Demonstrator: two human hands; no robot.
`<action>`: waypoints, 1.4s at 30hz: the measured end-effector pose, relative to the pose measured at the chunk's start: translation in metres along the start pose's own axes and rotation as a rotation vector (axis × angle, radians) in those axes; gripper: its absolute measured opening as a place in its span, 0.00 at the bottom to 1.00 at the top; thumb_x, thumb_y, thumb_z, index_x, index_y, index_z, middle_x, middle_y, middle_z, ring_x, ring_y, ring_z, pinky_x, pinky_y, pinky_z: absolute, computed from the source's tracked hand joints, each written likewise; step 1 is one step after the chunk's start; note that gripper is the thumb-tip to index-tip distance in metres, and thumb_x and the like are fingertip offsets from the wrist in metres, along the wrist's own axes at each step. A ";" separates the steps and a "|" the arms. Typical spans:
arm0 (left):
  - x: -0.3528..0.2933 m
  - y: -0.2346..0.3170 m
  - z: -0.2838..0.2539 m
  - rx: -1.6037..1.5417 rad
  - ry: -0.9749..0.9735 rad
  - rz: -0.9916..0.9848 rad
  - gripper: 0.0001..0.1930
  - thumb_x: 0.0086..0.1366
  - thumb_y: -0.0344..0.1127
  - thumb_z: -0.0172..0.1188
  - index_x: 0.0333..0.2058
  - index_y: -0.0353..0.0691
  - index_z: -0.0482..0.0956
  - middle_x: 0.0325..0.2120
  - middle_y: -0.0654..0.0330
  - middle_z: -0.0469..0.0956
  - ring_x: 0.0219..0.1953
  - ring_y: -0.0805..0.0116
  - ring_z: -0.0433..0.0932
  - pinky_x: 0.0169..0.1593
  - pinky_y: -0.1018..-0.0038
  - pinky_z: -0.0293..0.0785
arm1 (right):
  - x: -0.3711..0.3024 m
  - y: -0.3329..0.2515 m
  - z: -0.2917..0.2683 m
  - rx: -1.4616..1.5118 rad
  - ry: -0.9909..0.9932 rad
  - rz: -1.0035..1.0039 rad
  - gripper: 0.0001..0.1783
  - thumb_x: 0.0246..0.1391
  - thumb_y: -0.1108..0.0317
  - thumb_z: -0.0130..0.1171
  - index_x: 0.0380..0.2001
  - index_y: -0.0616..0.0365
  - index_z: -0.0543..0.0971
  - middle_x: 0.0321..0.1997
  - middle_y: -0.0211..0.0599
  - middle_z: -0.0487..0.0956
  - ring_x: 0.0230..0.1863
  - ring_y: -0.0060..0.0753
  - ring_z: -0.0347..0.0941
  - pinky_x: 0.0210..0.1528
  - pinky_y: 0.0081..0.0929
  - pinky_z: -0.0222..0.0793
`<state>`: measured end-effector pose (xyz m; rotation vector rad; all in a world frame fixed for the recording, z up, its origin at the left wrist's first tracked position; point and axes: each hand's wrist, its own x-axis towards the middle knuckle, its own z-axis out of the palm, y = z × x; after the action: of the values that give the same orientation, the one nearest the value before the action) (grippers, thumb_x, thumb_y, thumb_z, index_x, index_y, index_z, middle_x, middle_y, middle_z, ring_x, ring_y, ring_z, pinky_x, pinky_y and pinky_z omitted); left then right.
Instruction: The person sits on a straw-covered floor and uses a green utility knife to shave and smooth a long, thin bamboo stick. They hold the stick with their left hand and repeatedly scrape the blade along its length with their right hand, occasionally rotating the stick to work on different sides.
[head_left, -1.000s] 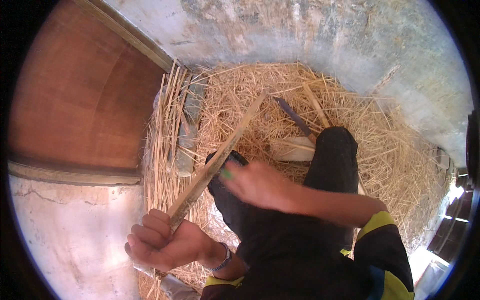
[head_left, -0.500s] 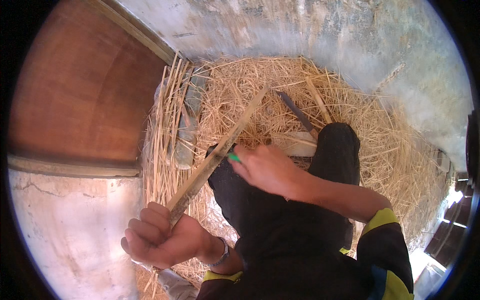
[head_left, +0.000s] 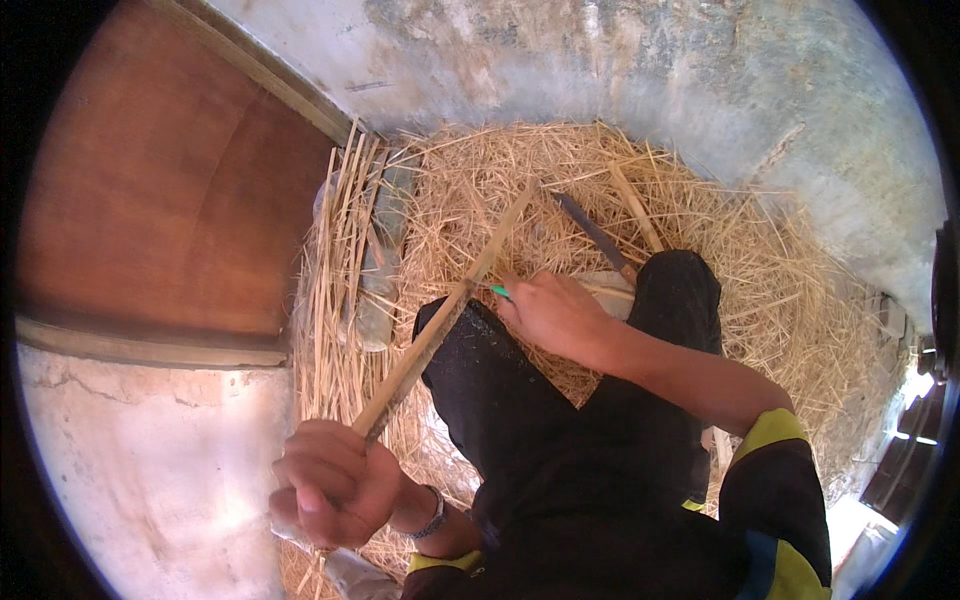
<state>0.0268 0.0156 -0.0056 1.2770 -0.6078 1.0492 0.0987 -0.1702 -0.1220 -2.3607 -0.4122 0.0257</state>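
A long flat bamboo strip (head_left: 412, 360) slants from the lower left up over my dark-trousered left knee, its far end above the straw. My left hand (head_left: 335, 488) is closed round its near end. In my right hand (head_left: 562, 312), fingers wrapped, is a small knife with a green handle (head_left: 500, 291); a thin part, seemingly its blade, lies at the strip's edge, too small to see clearly. Most of the handle is hidden by the fingers. Beyond my right hand, a dark-bladed machete (head_left: 597, 232) with a wooden handle rests on the straw by my right knee.
Loose straw or shavings (head_left: 760, 300) cover the floor. Another bamboo piece (head_left: 636, 208) lies beside the machete. At left, several thin strips (head_left: 335, 260) are heaped near a brown door panel (head_left: 170, 190). A stained wall (head_left: 640, 70) stands at the far side.
My right hand with the green-handled knife has shifted away from me and slightly right. My left hand has moved a little right, the bamboo strip still in it.
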 end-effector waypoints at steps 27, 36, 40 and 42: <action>0.009 0.000 -0.001 -0.146 -0.122 -0.079 0.18 0.60 0.32 0.45 0.15 0.49 0.49 0.06 0.69 0.47 0.09 0.78 0.45 0.17 0.77 0.48 | -0.014 -0.032 -0.009 0.096 -0.022 -0.073 0.16 0.61 0.59 0.50 0.33 0.63 0.72 0.15 0.54 0.74 0.19 0.58 0.74 0.23 0.50 0.71; 0.012 -0.007 0.002 -0.229 -0.141 -0.047 0.17 0.60 0.31 0.45 0.16 0.49 0.50 0.06 0.69 0.47 0.08 0.78 0.46 0.16 0.76 0.49 | -0.012 -0.025 -0.006 0.159 -0.098 0.033 0.16 0.62 0.59 0.50 0.34 0.64 0.73 0.17 0.58 0.74 0.23 0.62 0.75 0.29 0.54 0.72; 0.016 -0.008 0.001 -0.143 -0.038 0.014 0.17 0.58 0.28 0.50 0.15 0.47 0.53 0.04 0.70 0.53 0.03 0.81 0.52 0.06 0.81 0.53 | -0.022 -0.053 -0.009 0.267 -0.104 -0.163 0.16 0.62 0.59 0.49 0.34 0.65 0.73 0.19 0.58 0.75 0.24 0.62 0.75 0.30 0.53 0.72; 0.019 -0.009 0.010 -0.140 -0.044 0.014 0.17 0.58 0.28 0.49 0.15 0.47 0.53 0.04 0.70 0.53 0.03 0.81 0.53 0.06 0.80 0.54 | -0.019 -0.043 0.001 0.255 -0.002 -0.140 0.16 0.61 0.60 0.50 0.34 0.65 0.73 0.18 0.56 0.75 0.22 0.61 0.74 0.28 0.51 0.72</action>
<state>0.0452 0.0121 0.0088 1.1775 -0.7127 0.9750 0.0684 -0.1458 -0.0961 -2.0774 -0.5409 0.0147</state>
